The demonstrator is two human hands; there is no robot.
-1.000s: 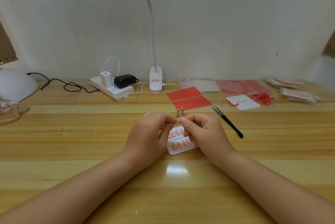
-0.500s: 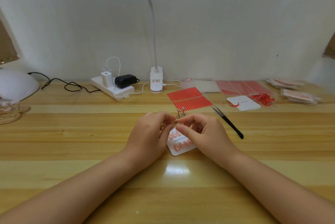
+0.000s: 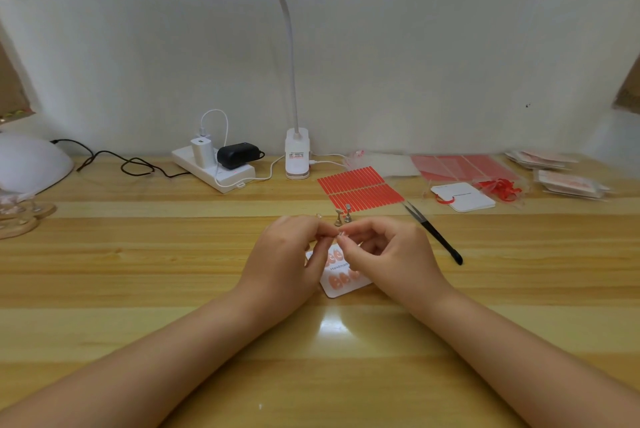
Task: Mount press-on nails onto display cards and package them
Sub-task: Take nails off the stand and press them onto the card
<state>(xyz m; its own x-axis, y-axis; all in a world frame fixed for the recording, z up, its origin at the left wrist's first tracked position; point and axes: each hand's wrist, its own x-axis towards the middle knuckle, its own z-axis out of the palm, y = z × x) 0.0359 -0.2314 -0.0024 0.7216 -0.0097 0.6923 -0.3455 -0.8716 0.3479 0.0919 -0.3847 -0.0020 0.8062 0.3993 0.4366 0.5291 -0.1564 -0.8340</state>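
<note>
- Left hand (image 3: 287, 256): fingers curled, thumb and forefinger tips pinched together at the point where they meet the right hand; the grip is closed on a tiny piece too small to identify.
- Right hand (image 3: 384, 254): fingers curled, thumb and forefinger pinched on the same tiny piece, tip to tip with the left hand, above the card's far edge.
- Display card (image 3: 343, 277): white, rounded corners, flat on the worktop (image 3: 138, 289) at its middle, beneath and between both hands; slightly rotated, partly hidden. Two rows of pink press-on nails (image 3: 341, 280) on it, rows running along the card's width.
- Two small metal stands (image 3: 343, 214): upright, just beyond the fingertips.
- Black tweezers (image 3: 433, 235): right of the hands, long axis diagonal, points toward the far edge.
- Red adhesive strip sheet (image 3: 360, 187): toward the far edge, behind the stands.
- Blank card with red loop (image 3: 462, 197), clear bags, packaged sets (image 3: 568, 181): far right corner.
- Desk lamp (image 3: 297, 157), power strip (image 3: 214, 168): far edge.
</note>
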